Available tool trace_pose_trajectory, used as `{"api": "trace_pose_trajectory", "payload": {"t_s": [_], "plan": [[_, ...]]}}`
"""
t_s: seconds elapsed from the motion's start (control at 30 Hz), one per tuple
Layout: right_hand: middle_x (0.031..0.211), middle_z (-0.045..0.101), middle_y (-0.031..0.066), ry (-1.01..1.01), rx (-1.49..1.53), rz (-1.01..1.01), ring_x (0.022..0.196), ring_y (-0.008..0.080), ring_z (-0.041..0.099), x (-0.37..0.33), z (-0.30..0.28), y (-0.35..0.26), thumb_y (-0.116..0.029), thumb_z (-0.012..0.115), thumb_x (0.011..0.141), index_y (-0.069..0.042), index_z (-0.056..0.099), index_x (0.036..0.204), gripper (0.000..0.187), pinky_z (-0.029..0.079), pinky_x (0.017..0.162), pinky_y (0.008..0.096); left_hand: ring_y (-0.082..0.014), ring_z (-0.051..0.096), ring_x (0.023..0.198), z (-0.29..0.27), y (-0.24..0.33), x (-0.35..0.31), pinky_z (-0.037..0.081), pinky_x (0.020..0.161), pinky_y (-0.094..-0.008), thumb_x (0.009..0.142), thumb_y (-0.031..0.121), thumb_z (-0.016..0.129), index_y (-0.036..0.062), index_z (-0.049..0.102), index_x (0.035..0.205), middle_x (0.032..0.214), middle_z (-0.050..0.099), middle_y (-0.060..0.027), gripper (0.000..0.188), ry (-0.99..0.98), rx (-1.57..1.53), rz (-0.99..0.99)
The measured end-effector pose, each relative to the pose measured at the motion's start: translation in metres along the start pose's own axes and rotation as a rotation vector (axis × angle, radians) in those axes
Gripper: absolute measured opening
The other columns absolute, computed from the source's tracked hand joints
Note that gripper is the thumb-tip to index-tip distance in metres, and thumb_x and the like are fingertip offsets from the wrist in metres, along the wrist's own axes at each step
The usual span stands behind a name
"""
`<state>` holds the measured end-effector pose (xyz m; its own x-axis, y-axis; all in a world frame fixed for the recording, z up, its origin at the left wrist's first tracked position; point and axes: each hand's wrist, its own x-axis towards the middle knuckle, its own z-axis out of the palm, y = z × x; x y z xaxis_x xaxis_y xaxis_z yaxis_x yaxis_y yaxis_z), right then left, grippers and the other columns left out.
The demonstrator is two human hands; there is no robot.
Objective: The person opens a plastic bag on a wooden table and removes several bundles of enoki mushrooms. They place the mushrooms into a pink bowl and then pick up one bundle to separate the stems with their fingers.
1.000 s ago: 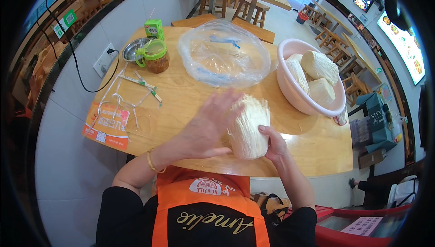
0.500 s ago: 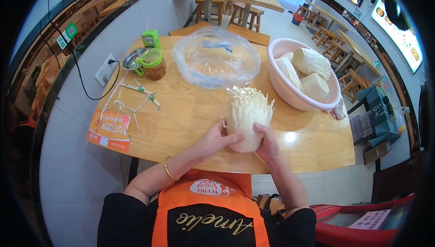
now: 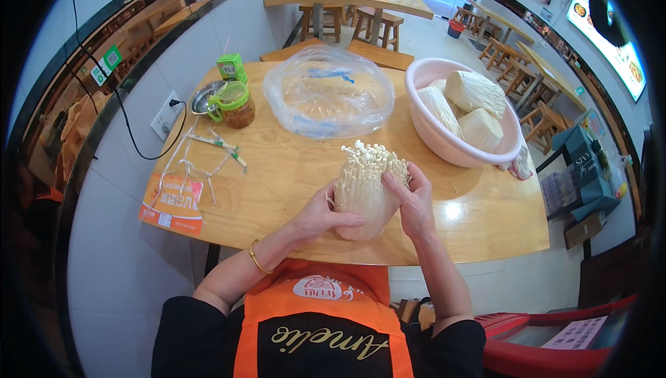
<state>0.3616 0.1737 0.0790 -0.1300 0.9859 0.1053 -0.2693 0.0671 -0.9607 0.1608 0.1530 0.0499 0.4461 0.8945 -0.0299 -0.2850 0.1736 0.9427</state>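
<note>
A thick bunch of enoki mushrooms point(image 3: 368, 191) stands upright between my hands over the near edge of the wooden table point(image 3: 277, 177), its small caps at the top. My left hand point(image 3: 326, 213) grips its lower left side, thumb across the front. Higher up, my right hand point(image 3: 411, 198) is wrapped around the right side with its thumb near the caps. The fingers behind the bunch are hidden. To the right sits a pale pink basin point(image 3: 433, 139) with several more enoki bunches point(image 3: 477, 93) in it.
A crumpled clear plastic bag point(image 3: 326, 93) lies at the table's far middle. Left of it stand a green-lidded jar point(image 3: 237, 107), a metal bowl point(image 3: 201, 99) and a green carton point(image 3: 232, 68). White straps point(image 3: 186, 164) and an orange printed sheet point(image 3: 173, 204) lie near the left edge.
The enoki bunch has shifted slightly left and down. My right hand has slid up its side toward the caps, while my left hand keeps its hold lower down.
</note>
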Motion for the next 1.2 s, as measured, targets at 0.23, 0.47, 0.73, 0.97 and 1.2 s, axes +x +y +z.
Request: {"api": "trace_pose_trajectory", "payload": {"t_s": [0.23,0.47,0.73,0.97,1.2], "plan": [[0.103,0.070,0.0057,-0.014,0.111,0.081,0.089,0.0098,0.064,0.002,-0.008,-0.002,-0.016,0.069,0.093,0.001,0.063,0.112,0.027,0.050,0.080,0.0251,-0.0188,0.055,0.123,-0.005,0.001,0.000,0.044,0.106,-0.0366,0.074,0.006,0.080,0.0033,0.041,0.142,0.134,0.057,-0.0082,0.078,-0.046,-0.052,-0.044],[0.110,0.068,0.0079,-0.084,-0.047,0.006,0.100,0.0130,0.063,0.002,-0.009,-0.006,-0.008,0.072,0.089,0.002,0.059,0.119,0.035,0.050,0.089,0.0286,-0.0217,0.052,0.127,-0.009,0.003,0.001,0.043,0.108,-0.0388,0.078,0.011,0.078,0.0031,0.035,0.146,0.138,0.052,-0.0097,0.080,-0.078,-0.185,-0.112],[0.116,0.065,0.0107,-0.100,-0.091,-0.038,0.104,0.0163,0.063,0.004,-0.004,-0.003,-0.002,0.077,0.081,0.004,0.050,0.130,0.056,0.051,0.092,0.0305,-0.0223,0.054,0.125,-0.015,0.002,0.002,0.046,0.105,-0.0389,0.084,0.020,0.075,0.0015,0.035,0.145,0.137,0.053,-0.0116,0.075,-0.079,-0.265,-0.176],[0.114,0.066,0.0085,-0.069,-0.019,0.009,0.103,0.0140,0.062,0.011,-0.014,0.003,-0.005,0.073,0.087,0.004,0.050,0.131,0.050,0.050,0.091,0.0285,-0.0214,0.058,0.122,-0.018,-0.002,0.005,0.048,0.103,-0.0379,0.088,0.024,0.073,-0.0001,0.037,0.143,0.135,0.055,-0.0114,0.071,-0.072,-0.279,-0.141],[0.106,0.068,0.0067,-0.003,0.094,0.106,0.094,0.0102,0.064,0.015,-0.017,0.006,-0.011,0.069,0.092,0.003,0.057,0.124,0.037,0.051,0.083,0.0252,-0.0201,0.059,0.120,-0.019,-0.001,0.004,0.049,0.102,-0.0378,0.091,0.026,0.071,0.0009,0.041,0.141,0.134,0.057,-0.0108,0.064,-0.076,-0.301,-0.186]]}}
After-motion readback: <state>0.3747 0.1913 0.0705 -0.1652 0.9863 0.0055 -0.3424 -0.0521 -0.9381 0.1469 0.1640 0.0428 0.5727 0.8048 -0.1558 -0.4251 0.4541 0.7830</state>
